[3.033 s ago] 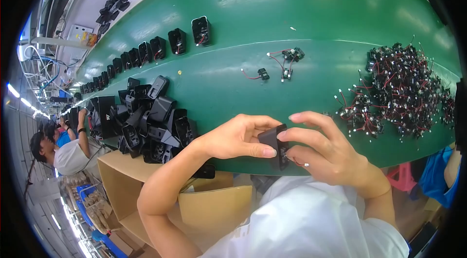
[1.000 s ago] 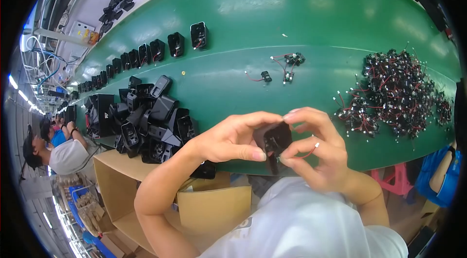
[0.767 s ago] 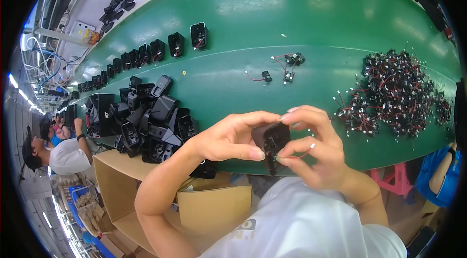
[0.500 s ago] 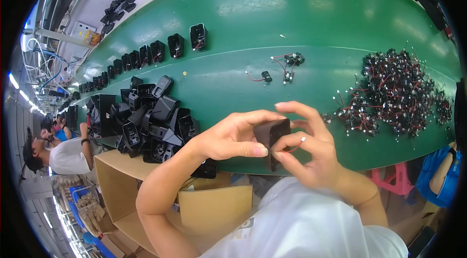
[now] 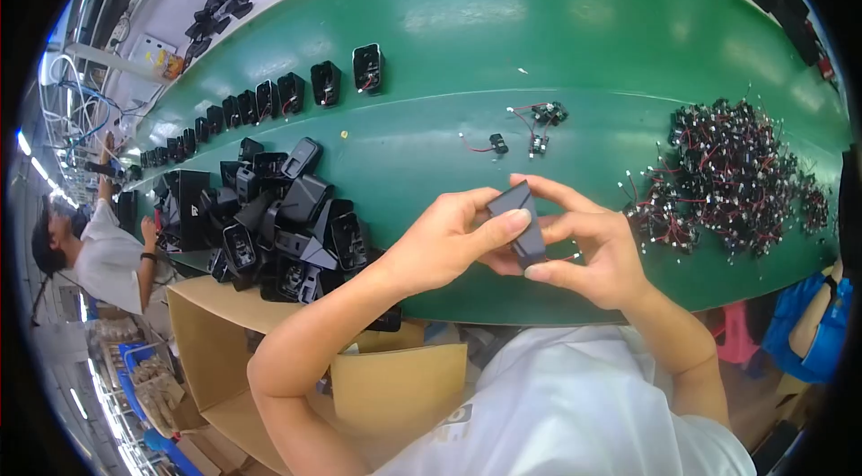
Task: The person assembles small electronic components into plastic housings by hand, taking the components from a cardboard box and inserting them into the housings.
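Left hand (image 5: 449, 238) and right hand (image 5: 600, 256) holding black housing (image 5: 531, 244); wired housings (image 5: 326, 88), seemingly done, standing beyond housing pile (image 5: 303, 199); loose modules (image 5: 729, 172) remaining, lying right of housing pile.

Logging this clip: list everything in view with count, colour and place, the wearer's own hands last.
Held housing: one, black, between both hands
Housing row: about a dozen or more, black, along the table's left
Housing pile: many, uncounted, black, left of the hands
Loose wired parts: a few, black with red wires, beyond the hands
Wired-part heap: many, uncounted, black, red and white, right
Table: one, green, across the view
Cardboard box: at least one, brown, below the near edge
Stool: one, pink, lower right
Co-worker: one clearly seen, white shirt, far left
Left hand: one, bare, on the housing
Right hand: one, bare, on the housing
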`<state>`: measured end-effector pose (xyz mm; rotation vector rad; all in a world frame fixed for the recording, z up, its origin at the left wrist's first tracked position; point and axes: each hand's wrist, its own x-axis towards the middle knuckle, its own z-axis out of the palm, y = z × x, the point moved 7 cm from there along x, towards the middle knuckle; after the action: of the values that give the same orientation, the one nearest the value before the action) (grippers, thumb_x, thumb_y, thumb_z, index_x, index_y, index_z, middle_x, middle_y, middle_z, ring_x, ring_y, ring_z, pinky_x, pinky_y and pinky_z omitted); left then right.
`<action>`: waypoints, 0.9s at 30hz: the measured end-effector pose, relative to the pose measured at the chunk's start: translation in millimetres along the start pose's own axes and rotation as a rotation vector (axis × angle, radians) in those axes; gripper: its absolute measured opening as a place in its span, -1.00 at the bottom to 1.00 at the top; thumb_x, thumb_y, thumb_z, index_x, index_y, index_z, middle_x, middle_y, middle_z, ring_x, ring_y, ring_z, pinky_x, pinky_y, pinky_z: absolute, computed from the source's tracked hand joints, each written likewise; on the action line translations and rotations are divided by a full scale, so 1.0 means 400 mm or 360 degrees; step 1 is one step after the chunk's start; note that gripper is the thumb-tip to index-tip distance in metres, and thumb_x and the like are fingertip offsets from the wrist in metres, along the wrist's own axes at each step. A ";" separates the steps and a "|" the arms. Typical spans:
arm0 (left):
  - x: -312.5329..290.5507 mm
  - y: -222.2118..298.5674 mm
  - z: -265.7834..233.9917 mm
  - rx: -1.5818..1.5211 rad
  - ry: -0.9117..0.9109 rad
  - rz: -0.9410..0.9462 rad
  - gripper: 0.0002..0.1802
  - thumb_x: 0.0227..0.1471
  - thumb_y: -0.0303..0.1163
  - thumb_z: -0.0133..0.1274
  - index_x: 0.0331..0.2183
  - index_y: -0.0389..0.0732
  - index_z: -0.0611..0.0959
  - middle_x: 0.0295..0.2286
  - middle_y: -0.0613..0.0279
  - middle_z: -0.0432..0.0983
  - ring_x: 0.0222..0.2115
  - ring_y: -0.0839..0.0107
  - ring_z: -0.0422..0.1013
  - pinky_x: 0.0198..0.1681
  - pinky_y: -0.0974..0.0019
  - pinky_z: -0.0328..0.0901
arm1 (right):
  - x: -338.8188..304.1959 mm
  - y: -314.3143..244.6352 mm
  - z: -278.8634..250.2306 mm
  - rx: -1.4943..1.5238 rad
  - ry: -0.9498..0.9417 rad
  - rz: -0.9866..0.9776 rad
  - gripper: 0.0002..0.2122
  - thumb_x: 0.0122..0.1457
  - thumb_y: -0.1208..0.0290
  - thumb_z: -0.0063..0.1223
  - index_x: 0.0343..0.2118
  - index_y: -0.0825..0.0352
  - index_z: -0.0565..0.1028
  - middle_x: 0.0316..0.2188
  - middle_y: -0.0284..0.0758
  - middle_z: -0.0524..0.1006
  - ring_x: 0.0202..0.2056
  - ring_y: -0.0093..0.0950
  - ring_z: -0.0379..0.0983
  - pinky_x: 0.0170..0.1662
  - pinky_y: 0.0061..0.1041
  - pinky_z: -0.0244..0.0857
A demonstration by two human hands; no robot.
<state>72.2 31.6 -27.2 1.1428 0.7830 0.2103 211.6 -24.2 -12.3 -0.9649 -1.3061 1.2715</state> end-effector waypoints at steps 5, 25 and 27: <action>-0.020 0.038 -0.016 0.0913 0.0207 0.0151 -0.43 0.29 0.04 -0.11 -0.30 -0.30 0.70 -0.61 0.16 0.57 -0.57 0.46 0.54 -0.49 0.36 0.42 | -0.020 0.120 0.051 0.1138 -0.0075 0.0610 -0.54 0.03 0.24 0.32 -0.06 0.44 0.53 0.08 -0.14 0.46 0.08 -0.34 0.42 0.17 -0.28 0.27; -0.152 0.164 -0.082 0.1806 0.0964 0.1743 -0.67 0.09 -0.10 0.13 -0.40 -0.19 0.55 -0.50 0.17 0.47 -0.59 0.23 0.44 -0.57 0.24 0.32 | 0.032 0.025 0.147 0.1294 0.0109 0.0755 -0.72 0.34 0.22 -0.01 -0.06 0.32 0.51 -0.06 -0.32 0.53 0.00 -0.51 0.42 0.16 -0.27 0.28; -0.162 0.155 -0.044 0.1979 0.0657 0.1725 -0.55 0.02 0.01 0.17 -0.30 -0.22 0.57 -0.43 0.16 0.48 -0.52 0.24 0.48 -0.51 0.25 0.36 | 0.015 0.035 0.153 0.1337 0.0064 0.0761 -0.71 0.35 0.22 -0.03 -0.06 0.33 0.50 -0.07 -0.32 0.53 -0.02 -0.51 0.43 0.14 -0.31 0.30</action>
<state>28.3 37.0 52.8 2.7198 0.5267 0.9672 149.0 -26.6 -19.9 -0.6827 -0.3986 1.9247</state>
